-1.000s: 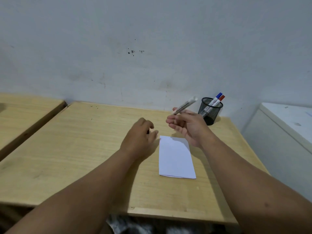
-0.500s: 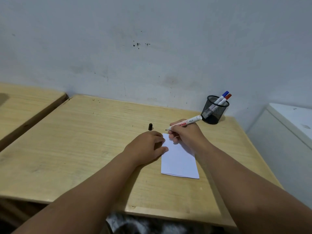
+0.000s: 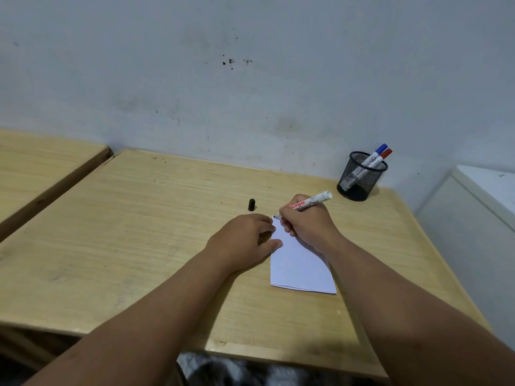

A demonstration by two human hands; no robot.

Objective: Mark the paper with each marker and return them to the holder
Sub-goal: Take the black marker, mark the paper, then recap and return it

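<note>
A folded white paper [image 3: 299, 267] lies on the wooden desk [image 3: 139, 232]. My right hand [image 3: 309, 227] grips an uncapped white marker [image 3: 312, 203], its black tip touching the paper's far left corner. My left hand [image 3: 245, 239] rests flat on the desk with its fingertips pressing the paper's left edge. The marker's black cap [image 3: 251, 204] lies on the desk just beyond my left hand. At the back right stands a black mesh holder [image 3: 359, 176] with a blue-capped marker [image 3: 376, 152] and a red-capped marker [image 3: 384, 156] leaning in it.
A second wooden desk [image 3: 41, 165] stands to the left across a narrow gap. A white cabinet [image 3: 485, 196] sits right of the desk. The wall runs directly behind the desk and the holder.
My right hand came down from mid-air and brought the marker's tip onto the paper. My left hand let go of the cap and slid back to hold the paper's edge.
</note>
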